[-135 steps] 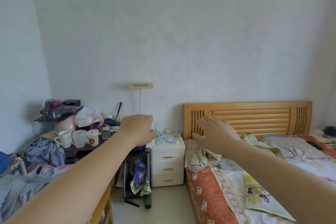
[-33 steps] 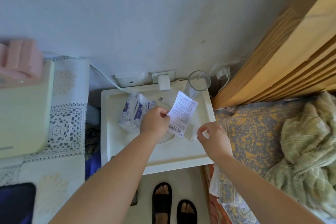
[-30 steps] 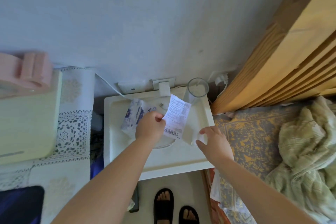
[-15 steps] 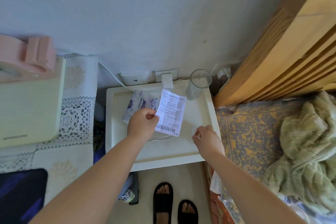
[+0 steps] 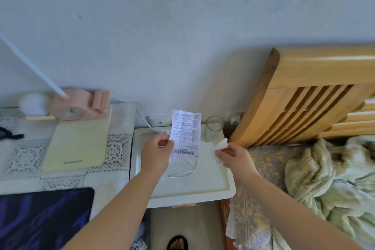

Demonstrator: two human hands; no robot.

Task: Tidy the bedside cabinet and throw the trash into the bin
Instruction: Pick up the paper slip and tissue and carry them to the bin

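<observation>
The white bedside cabinet (image 5: 205, 186) stands below me between a desk and the bed. Above its top, my left hand (image 5: 157, 153) pinches a printed paper slip (image 5: 185, 134) upright; a bit of blue-and-white plastic wrapper shows in the same hand. My right hand (image 5: 233, 156) holds a crumpled white tissue (image 5: 220, 145) over the cabinet's right side. An empty clear glass (image 5: 213, 129) stands at the back right corner. A thin white cable (image 5: 182, 171) loops on the cabinet top. No bin is in view.
A wall socket strip (image 5: 160, 121) sits behind the cabinet. To the left is a lace-covered desk (image 5: 113, 154) with a pale yellow box (image 5: 79, 144), a pink lamp base (image 5: 79, 105) and a dark tablet (image 5: 40, 217). The wooden headboard (image 5: 304, 97) and bed with green blanket (image 5: 328, 178) are right.
Both hands have risen off the cabinet top. The left lifted the paper slip and wrapper, the right picked up the tissue. My view has tilted upward.
</observation>
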